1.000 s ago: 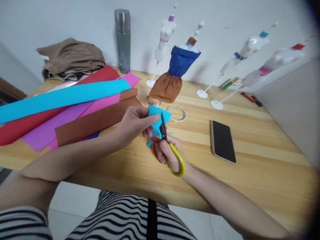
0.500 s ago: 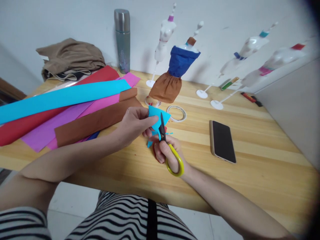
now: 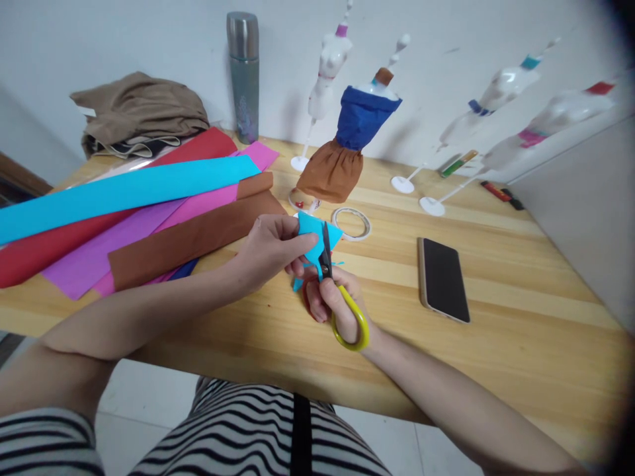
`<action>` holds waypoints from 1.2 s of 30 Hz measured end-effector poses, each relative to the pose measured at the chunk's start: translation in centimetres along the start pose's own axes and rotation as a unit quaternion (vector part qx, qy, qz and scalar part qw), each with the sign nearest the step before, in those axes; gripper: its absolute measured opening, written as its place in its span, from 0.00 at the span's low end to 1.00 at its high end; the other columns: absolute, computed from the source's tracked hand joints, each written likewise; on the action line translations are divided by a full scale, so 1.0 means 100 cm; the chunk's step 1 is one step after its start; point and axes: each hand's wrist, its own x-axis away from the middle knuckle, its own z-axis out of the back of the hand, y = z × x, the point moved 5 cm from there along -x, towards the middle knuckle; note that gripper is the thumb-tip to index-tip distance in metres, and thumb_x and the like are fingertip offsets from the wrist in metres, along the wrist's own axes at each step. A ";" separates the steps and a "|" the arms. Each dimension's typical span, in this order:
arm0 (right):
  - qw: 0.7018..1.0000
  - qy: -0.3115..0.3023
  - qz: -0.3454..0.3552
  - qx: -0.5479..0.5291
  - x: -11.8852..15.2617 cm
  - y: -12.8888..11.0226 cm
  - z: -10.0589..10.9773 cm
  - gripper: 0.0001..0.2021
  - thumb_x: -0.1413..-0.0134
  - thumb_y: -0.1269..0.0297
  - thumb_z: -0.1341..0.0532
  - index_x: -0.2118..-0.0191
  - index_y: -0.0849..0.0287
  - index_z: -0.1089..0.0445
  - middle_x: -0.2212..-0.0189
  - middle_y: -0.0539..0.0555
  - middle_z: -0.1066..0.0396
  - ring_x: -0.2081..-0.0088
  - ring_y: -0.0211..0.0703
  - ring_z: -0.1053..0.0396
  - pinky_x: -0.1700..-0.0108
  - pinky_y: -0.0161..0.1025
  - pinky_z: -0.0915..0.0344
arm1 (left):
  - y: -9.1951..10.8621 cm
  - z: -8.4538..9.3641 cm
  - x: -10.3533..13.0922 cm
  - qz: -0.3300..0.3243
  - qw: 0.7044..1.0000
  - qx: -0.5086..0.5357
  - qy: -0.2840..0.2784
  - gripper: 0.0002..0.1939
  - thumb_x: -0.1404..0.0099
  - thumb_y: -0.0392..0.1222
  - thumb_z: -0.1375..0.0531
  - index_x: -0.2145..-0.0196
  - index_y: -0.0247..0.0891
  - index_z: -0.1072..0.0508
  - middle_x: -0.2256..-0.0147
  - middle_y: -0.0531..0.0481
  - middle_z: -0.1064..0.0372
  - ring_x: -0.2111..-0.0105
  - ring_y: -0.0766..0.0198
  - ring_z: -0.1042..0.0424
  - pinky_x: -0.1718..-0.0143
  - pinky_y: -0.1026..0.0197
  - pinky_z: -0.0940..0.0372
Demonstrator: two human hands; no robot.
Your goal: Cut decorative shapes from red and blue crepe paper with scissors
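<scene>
Between thumb and fingers my left hand (image 3: 278,248) pinches a small piece of light blue paper (image 3: 311,228). My right hand (image 3: 333,304) grips a pair of scissors with yellow handles (image 3: 364,330), its thumb and fingers in the loops. The dark blades lie across the right part of the blue piece, pointing away from me, and a narrow strip hangs beside the pivot. Small blue scraps lie on the table under my hands. Just beyond, a roll of tape (image 3: 367,228) lies flat, and a mannequin in a blue top (image 3: 364,116) and a brown skirt (image 3: 332,172) stands behind it.
On the left lie coloured sheets, light blue (image 3: 133,195), red, purple, pink and brown (image 3: 198,238), with folded brown cloth (image 3: 143,109) behind. A steel flask (image 3: 245,92) stands near the wall. White mannequins (image 3: 330,73) line the back. A phone (image 3: 444,279) lies at right.
The scissors and the blue paper have shifted slightly right in view, and the blades appear a little more closed. Both hands keep their holds.
</scene>
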 end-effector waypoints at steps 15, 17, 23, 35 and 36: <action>1.000 0.014 0.008 -0.004 0.001 0.000 -0.001 0.24 0.35 0.38 0.37 0.70 0.55 0.33 0.90 0.41 0.44 0.89 0.33 0.53 0.86 0.35 0.56 | 0.001 0.001 0.001 -0.006 1.000 0.016 -0.013 0.11 0.41 0.36 0.36 0.80 0.33 0.26 0.84 0.51 0.29 0.83 0.70 0.32 0.80 0.69 0.39; 1.000 0.015 0.011 -0.004 0.001 0.000 -0.001 0.24 0.35 0.38 0.37 0.70 0.55 0.33 0.90 0.41 0.44 0.89 0.33 0.53 0.86 0.35 0.56 | 0.002 0.001 0.001 -0.007 1.000 0.016 -0.012 0.11 0.41 0.36 0.36 0.80 0.34 0.26 0.84 0.51 0.29 0.83 0.71 0.32 0.80 0.69 0.40; 1.000 0.016 0.009 -0.002 0.001 -0.001 -0.002 0.24 0.35 0.39 0.37 0.71 0.55 0.34 0.90 0.41 0.45 0.90 0.32 0.54 0.87 0.34 0.57 | 0.000 0.001 -0.001 -0.016 1.000 0.019 -0.018 0.10 0.43 0.38 0.36 0.81 0.34 0.27 0.84 0.51 0.29 0.83 0.70 0.31 0.80 0.69 0.40; 1.000 0.027 -0.014 0.008 0.001 0.001 -0.001 0.26 0.37 0.35 0.37 0.69 0.55 0.32 0.90 0.40 0.45 0.90 0.32 0.53 0.87 0.36 0.56 | 0.001 0.000 0.000 -0.003 0.999 0.045 -0.023 0.09 0.44 0.36 0.36 0.81 0.33 0.27 0.84 0.51 0.29 0.83 0.71 0.32 0.80 0.69 0.40; 0.999 0.027 -0.015 0.009 0.001 0.001 -0.001 0.26 0.37 0.35 0.37 0.68 0.56 0.32 0.90 0.40 0.44 0.90 0.32 0.53 0.87 0.35 0.56 | 0.001 0.000 0.000 -0.002 0.999 0.044 -0.022 0.09 0.44 0.36 0.35 0.80 0.33 0.27 0.84 0.51 0.29 0.83 0.71 0.32 0.80 0.69 0.40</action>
